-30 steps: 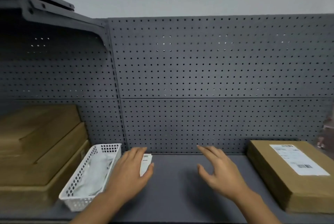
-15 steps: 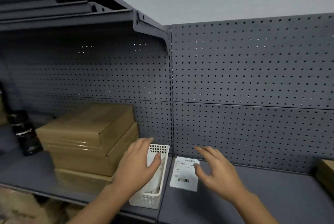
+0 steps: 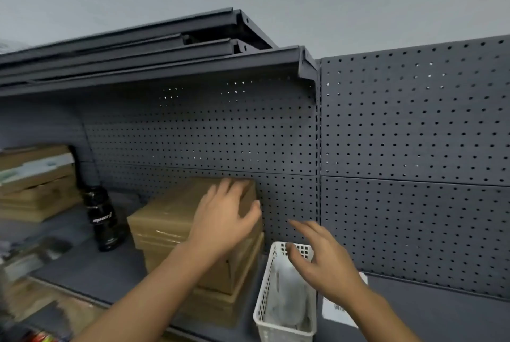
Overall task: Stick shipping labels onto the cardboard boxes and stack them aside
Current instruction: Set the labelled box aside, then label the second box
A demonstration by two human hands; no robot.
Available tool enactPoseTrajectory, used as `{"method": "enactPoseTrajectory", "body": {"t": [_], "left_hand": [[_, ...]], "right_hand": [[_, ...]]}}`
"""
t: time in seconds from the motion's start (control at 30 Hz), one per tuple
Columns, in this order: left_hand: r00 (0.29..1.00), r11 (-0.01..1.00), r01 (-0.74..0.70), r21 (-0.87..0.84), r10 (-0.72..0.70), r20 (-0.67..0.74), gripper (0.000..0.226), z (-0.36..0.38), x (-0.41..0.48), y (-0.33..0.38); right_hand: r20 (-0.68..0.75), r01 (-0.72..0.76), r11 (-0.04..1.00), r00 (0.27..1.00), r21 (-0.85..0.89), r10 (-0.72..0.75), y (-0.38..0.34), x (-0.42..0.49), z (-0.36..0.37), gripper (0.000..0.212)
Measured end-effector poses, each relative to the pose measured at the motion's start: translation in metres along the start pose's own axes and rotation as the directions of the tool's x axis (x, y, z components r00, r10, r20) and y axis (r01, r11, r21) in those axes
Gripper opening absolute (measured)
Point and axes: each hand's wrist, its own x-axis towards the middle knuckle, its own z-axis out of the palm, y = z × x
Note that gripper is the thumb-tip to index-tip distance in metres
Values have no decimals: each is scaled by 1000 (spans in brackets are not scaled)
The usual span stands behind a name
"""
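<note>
1. Left hand (image 3: 225, 217): fingers straight and a little spread over the far right corner of the top box (image 3: 176, 213), thumb angled toward its right edge. It holds nothing. The hand is blurred, so I cannot tell whether the palm touches the cardboard.
2. Right hand (image 3: 324, 267): fingers spread and relaxed, empty, hovering over the far end of the white basket (image 3: 263, 294).
3. Task items: the top box sits on a stack of boxes (image 3: 220, 311) under my left hand and forearm. No label shows on its top face. One shipping label (image 3: 340, 312) lies flat on the shelf (image 3: 441, 322) just beneath my right wrist, to the right of the basket, mostly hidden by the hand.
4. Judgement: the step in hand is fetching an unlabelled box. Nothing is stuck on it yet.
5. Risk A: the top box looks glossy, as if filmed or taped. A one-handed pull from its corner could let it slip or swing. It could also drag the box beneath, since the stack is not squared.
6. Risk B: a black bottle (image 3: 103, 220) stands left of my left hand, near the stack. A box swung that way could topple it.
7. Risk C: my right hand hangs low over the basket. A careless sweep could tip the light basket off the shelf edge or skid the loose label.
8. Risk D: the label is out of my sight under the wrist. Setting the box down on it would crease it.
</note>
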Motion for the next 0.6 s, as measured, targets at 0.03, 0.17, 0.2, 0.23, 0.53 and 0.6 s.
{"method": "enactPoseTrajectory", "body": {"t": [0.03,0.17,0.2,0.23,0.53,0.6], "left_hand": [[1000,999,22,29,-23,15,56,-4,4,-12],[985,984,145,102,-154,81,61,-16,17,-67],[978,977,168,129,-182,99,63,-18,20,-80],[970,969,193,151,-212,118,66,-20,21,-94],[853,885,461,66,-462,243,83,-34,32,-204],[831,868,497,11,-479,283,91,-33,31,-217]], "right_hand": [[0,-4,1000,1000,13,4,-7,4,4,53],[-2,-20,997,1000,80,20,-34,20,25,53],[-1,-29,995,1000,98,29,-40,24,30,55],[0,-35,992,999,121,35,-47,27,36,57],[31,-125,937,992,325,122,-92,56,86,83],[48,-156,912,988,379,149,-99,59,88,83]]}}
